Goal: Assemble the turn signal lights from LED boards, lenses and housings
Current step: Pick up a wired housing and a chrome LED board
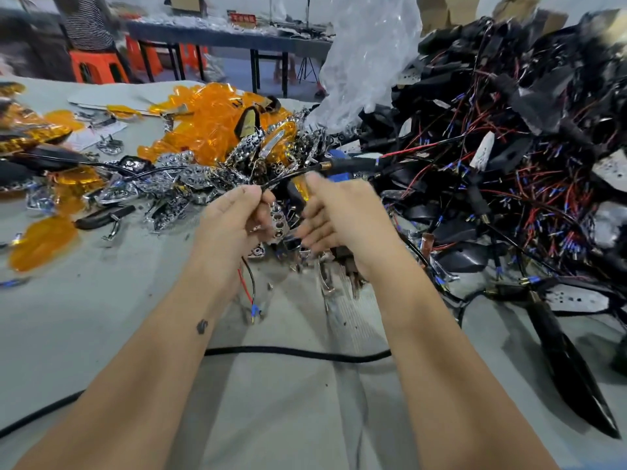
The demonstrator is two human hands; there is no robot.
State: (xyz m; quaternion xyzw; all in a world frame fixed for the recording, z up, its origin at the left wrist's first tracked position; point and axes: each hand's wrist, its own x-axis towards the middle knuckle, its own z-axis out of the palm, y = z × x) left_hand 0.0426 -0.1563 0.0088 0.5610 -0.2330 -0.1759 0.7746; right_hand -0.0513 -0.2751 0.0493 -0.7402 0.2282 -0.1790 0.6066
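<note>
While lying far left on the table (101,334), amber lenses (210,120) heaped behind, chrome reflectors (203,174) spread in front of them. Nearer centre, left hand (234,215) raised above the table, fingers curled, pinching a black cable (288,176) at its top. Cable running up and right from that pinch, long axis slanted toward a brass-tipped plug (346,163). Below the left wrist, red and black wires (247,286) hanging down, blue ends pointing at the table. Between the hands, a chrome perforated piece (280,220), held against the left fingers; exact grip blurred. Right hand (339,215) just beside, fingers loosely spread and motion-blurred, touching a small dark part (292,244) at their tips; cannot tell if gripping. Far right, black housings (509,147) piled with tangled wiring.
</note>
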